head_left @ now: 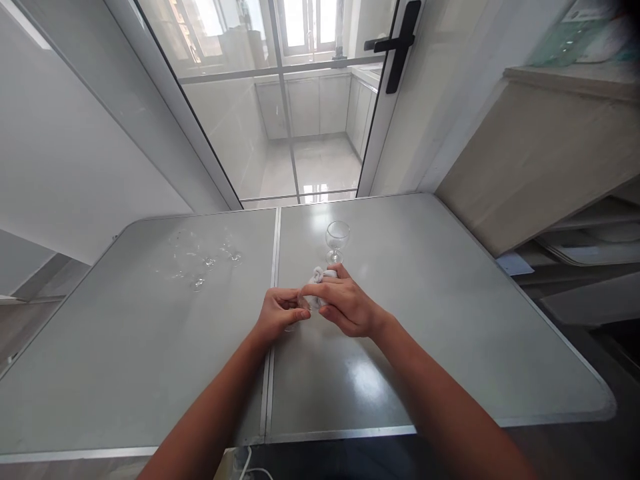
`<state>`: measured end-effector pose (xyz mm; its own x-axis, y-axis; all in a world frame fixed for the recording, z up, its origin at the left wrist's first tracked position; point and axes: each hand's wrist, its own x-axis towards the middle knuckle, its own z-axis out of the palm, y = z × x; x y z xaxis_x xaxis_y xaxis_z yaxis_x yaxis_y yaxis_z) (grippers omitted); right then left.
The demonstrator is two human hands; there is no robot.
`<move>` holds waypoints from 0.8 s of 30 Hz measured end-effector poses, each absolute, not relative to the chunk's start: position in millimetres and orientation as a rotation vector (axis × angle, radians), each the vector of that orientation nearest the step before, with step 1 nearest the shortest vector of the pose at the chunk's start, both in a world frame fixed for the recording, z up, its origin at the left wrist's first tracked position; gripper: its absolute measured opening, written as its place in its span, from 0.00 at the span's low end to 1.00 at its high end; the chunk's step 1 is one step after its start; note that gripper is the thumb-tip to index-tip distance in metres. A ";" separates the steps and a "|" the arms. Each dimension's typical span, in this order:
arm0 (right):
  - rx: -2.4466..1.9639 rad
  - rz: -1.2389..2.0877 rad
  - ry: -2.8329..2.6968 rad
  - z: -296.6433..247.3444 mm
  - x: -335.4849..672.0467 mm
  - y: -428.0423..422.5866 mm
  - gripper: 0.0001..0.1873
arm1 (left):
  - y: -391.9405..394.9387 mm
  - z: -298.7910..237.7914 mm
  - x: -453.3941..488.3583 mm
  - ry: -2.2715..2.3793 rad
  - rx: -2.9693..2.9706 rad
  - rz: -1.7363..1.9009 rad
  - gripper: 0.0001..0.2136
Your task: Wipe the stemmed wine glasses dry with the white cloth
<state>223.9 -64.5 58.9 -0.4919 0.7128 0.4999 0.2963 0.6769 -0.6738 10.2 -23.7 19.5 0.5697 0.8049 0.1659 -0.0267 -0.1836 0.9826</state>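
My left hand is closed around a small clear stemmed glass, held tilted just above the table near the centre seam. Its foot shows faintly below the fingers, and much of its bowl is covered by both hands. My right hand is closed on a bunched white cloth pressed at the glass's bowl; how far the cloth goes inside, I cannot tell. Just beyond my right hand, another stemmed glass stands upright on the table.
Several clear stemmed glasses are grouped on the left half of the grey table. A metal seam divides the tabletop. Behind its far edge is a glass-paned door with a black handle. A wooden shelf unit borders the right side.
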 end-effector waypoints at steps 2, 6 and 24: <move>-0.806 0.705 -1.994 61.8 219.7 -65.7 0.23 | -24.6 17.6 9.9 0.706 1.682 0.922 0.21; -0.964 1.097 -1.670 75.8 212.4 -68.4 0.23 | -27.5 9.8 9.7 1.006 2.147 1.264 0.19; -0.832 0.757 -2.100 64.8 221.9 -62.5 0.30 | -21.1 27.3 7.9 0.701 1.342 0.487 0.22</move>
<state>221.9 -62.5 64.8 -0.5146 0.7500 0.4154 0.3122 0.6152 -0.7239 7.9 -21.1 27.3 0.7062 0.6854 -0.1778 0.0735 0.1787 0.9811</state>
